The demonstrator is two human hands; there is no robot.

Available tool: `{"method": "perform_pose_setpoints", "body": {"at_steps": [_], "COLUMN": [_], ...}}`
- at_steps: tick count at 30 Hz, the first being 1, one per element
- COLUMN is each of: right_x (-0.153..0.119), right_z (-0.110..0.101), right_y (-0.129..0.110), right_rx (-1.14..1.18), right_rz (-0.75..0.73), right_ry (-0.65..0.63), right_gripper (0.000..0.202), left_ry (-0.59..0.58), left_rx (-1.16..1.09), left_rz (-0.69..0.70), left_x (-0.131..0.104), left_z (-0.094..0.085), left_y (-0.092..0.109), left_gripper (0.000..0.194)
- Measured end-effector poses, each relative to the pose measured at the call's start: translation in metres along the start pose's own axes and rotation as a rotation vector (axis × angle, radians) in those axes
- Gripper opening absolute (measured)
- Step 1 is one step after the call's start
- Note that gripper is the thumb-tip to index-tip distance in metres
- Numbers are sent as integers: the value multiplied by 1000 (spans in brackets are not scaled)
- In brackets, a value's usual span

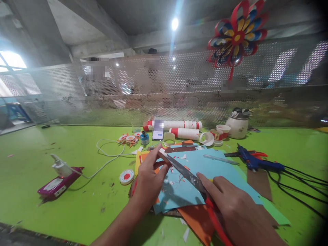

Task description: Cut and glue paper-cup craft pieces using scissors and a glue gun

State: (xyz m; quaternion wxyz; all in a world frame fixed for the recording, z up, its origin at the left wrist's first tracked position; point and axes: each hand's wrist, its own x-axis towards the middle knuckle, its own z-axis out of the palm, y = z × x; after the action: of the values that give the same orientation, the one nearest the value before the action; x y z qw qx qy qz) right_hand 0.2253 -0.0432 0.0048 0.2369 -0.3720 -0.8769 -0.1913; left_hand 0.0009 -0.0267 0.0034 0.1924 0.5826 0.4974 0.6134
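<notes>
My left hand [150,176] pinches a small white piece of paper [162,152] between thumb and fingers. My right hand [229,200] is wrapped round the red handles of a pair of scissors [188,175], whose dark blades point up and left, with the tip at the white piece. Beneath both hands lies a stack of coloured sheets, with a light blue sheet [217,172] on top and an orange sheet [196,220] sticking out at the front. Small white and red scraps are scattered on the blue sheet.
A blue glue gun [258,162] with black cables lies at the right. At the left is a purple power strip [60,184] with a white cable. Stacked paper cups [184,134], a phone [158,131], an ink bottle [144,138] and a kettle [238,123] stand behind.
</notes>
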Motion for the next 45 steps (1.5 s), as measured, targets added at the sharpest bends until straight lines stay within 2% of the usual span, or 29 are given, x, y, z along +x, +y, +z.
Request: {"method": "perform_pose_setpoints", "body": {"at_steps": [10,15,28,39,45], "right_x": [4,3,-2,-3,-4], "right_z": [-4,-4,-2,-4,-4], "right_y": [4,6,3,10,10], "right_rx": [155,196,87,292,277], "right_rz": [13,11,15,110,108], "right_ry": [-108,-148,-99,-330,-298], "right_gripper": [54,51,56,52,50], "left_ry": [2,15,23,33,43], "left_rx": [-22,-23,-4,3,39], "left_rz": [6,7,6,38,63], "left_x": [-2,-1,-2,-2,-2], "left_z": [-3,0,2,0,0], "left_y": [-6,-2,3,2,4], "left_gripper": [58,57,53,56,55]}}
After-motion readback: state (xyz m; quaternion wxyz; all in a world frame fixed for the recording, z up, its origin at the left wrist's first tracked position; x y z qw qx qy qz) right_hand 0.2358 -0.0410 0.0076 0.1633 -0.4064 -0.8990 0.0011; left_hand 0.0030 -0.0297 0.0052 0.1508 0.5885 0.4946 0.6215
